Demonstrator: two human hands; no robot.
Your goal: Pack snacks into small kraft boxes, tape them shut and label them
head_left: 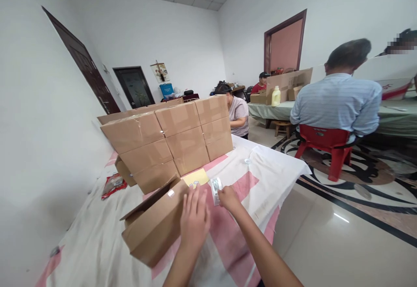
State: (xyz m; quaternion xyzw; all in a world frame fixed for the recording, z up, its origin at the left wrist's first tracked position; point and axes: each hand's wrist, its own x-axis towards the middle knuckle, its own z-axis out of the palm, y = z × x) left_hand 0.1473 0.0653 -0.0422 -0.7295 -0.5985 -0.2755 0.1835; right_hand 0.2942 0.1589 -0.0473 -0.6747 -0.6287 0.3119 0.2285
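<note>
My left hand lies flat with fingers stretched out against the side of an open brown cardboard box on the cloth-covered table. My right hand is closed in a pinch on a small clear packet that rests just beyond the box. A yellow sheet of paper lies on the cloth behind the packet, with small white bits on its near edge.
A stack of sealed cardboard boxes stands at the back of the table. A red packet lies at the left by the wall. A person sits behind the stack; another sits on a red stool at a green table to the right.
</note>
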